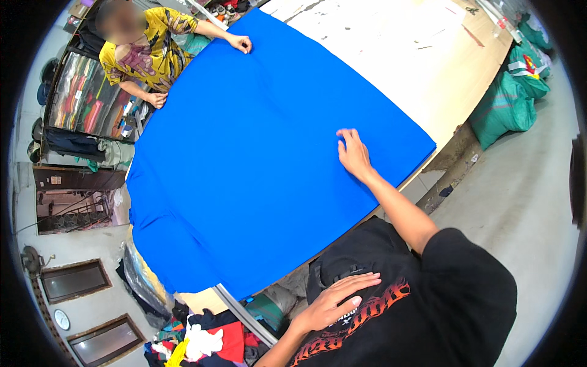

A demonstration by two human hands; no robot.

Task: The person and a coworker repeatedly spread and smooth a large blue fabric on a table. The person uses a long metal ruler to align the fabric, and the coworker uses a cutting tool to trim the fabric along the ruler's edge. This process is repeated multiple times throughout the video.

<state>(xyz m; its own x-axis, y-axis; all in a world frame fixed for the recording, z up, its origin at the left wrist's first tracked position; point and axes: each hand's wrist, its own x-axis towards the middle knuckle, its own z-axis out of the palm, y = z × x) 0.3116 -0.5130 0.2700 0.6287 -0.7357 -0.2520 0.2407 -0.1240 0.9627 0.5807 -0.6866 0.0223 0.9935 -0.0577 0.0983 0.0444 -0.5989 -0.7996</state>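
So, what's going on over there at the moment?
A large bright-blue cloth lies spread over a pale, flat-topped table, with a few creases. The person's right hand is open over it; contact is hard to tell. The open left hand holds nothing, in front of a black printed T-shirt. Across the table, a co-worker in a yellow patterned shirt has both hands at the cloth's far side.
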